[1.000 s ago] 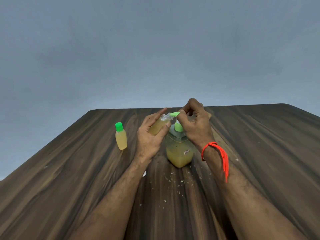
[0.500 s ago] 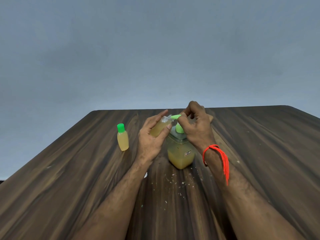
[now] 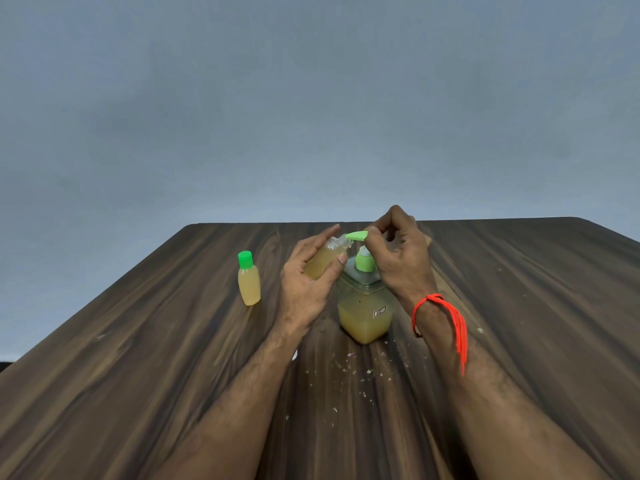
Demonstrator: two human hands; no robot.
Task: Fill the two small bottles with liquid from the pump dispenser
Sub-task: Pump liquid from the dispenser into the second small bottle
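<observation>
Centrally, my left hand (image 3: pixel 304 289) gripped the open small bottle (image 3: pixel 323 261), tilted with its neck touching the spout of the pump dispenser (image 3: pixel 363 299), while my right hand (image 3: pixel 398 258) pinched the pump head. I judged filling under way; next came another press. Left of centre, the capped bottle (image 3: pixel 248 282) stood full.

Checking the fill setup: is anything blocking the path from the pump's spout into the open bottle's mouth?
Nothing visible does. The left hand holds the open bottle tilted, its mouth right under the green spout of the pump dispenser. The right hand is on the pump head, behind the spout's tip.
</observation>
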